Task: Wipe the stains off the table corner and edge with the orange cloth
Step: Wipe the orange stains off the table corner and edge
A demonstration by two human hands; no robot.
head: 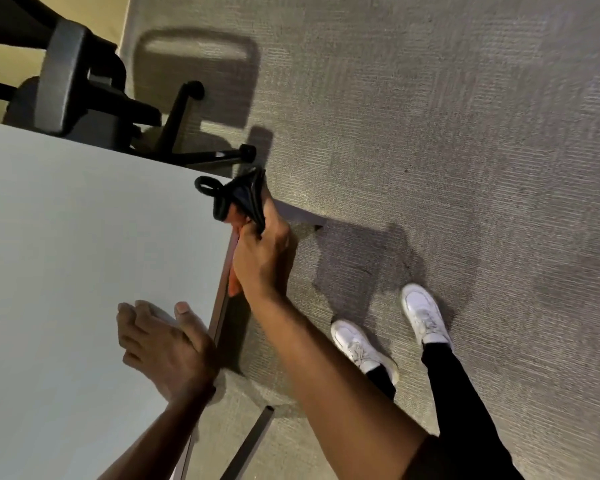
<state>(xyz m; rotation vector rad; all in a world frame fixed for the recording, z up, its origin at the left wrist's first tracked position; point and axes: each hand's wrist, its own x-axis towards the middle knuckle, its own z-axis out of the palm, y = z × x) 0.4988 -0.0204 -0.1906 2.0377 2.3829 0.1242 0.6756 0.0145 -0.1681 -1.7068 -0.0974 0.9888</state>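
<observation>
Right hand: the right hand [260,258] is closed around the orange cloth [234,285], knuckles up, pressing it against the side edge of the worktop [84,237] just below the corner.
Left hand: the left hand [160,344] lies flat and spread on the worktop, thumb beside the edge, holding nothing.
Cloth: mostly hidden under the right hand; orange shows at the heel of the hand and by the fingers. Its long axis runs along the edge, from 12 to 6 o'clock.
Dark item: a black folded thing with a loop [234,199] sticks out of the same grip towards 11 o'clock, over the corner.
Edges and room: open carpet [430,133] lies from 1 to 4 o'clock; an office chair [84,95] stands at 10 o'clock beyond the far edge; white shoes [361,348] stand at 5 o'clock.
</observation>
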